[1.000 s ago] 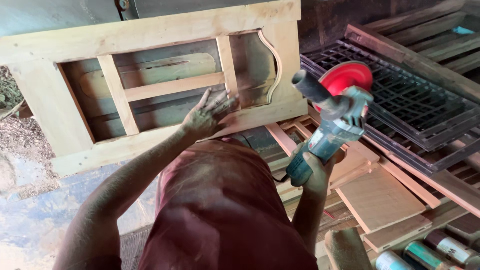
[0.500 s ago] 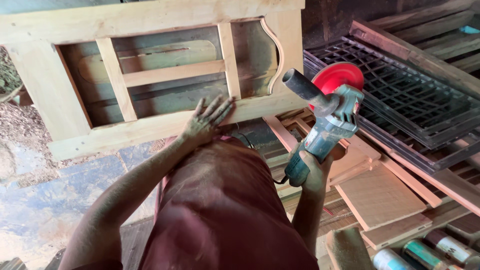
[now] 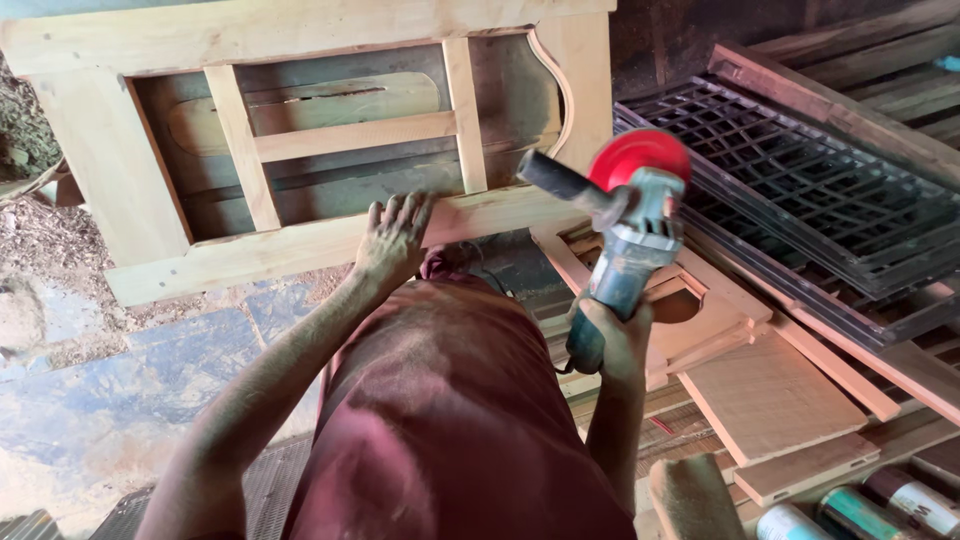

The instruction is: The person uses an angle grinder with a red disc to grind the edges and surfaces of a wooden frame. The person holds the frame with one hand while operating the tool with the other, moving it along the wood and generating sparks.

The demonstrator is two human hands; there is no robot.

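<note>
from the head view, our left hand [image 3: 392, 240] lies on the lower rail of the pale wooden frame [image 3: 300, 150], fingers curled over its edge. our right hand [image 3: 612, 335] is clenched around the blue angle grinder [image 3: 625, 255], held up beside the frame, red disc upward.

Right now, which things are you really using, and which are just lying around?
In use:
left hand gripping the wooden frame
right hand holding the angle grinder

Lying about:
dark lattice panels
flat boards
spray cans
</note>
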